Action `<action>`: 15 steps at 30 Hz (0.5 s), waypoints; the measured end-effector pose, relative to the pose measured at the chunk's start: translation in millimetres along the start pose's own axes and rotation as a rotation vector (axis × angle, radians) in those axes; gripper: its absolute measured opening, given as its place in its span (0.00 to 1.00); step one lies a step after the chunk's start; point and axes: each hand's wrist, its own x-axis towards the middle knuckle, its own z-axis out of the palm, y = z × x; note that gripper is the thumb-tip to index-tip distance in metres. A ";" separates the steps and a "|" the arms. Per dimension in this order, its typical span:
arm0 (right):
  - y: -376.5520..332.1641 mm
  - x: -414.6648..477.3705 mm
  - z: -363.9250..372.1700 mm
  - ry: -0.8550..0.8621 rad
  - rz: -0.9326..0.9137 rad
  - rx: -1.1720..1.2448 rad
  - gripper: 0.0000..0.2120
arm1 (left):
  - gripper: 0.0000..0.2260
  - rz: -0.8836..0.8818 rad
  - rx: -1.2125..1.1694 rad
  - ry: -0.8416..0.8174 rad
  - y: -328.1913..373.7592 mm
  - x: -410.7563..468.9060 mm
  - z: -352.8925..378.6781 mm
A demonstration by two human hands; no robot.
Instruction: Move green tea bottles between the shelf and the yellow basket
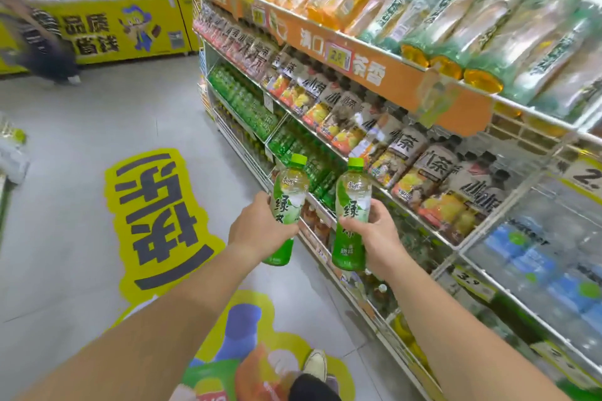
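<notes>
Head view: you're mid-carry with a bottle in each fist. Your left hand (260, 229) is wrapped round the left green tea bottle (290, 195), and your right hand (379, 233) round the right green tea bottle (353, 205). Both bottles are upright, near each other and clear of the shelf (391, 78). Its green bottle row (293, 143) lies at 12 o'clock beyond them, packed tight. The yellow basket is out of view, so the direction of the carry is unclear. Next, you'd likely need a gap in that row, or to find the basket.
</notes>
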 end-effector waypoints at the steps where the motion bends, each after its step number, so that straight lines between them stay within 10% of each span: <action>1: 2.0 21.4 7.2 -0.005 0.004 0.007 0.23 | 0.24 -0.007 0.000 -0.003 -2.7 21.0 2.9; 15: 58.2 212.9 64.5 0.053 0.188 0.001 0.24 | 0.22 -0.052 0.189 -0.195 -44.0 246.1 40.2</action>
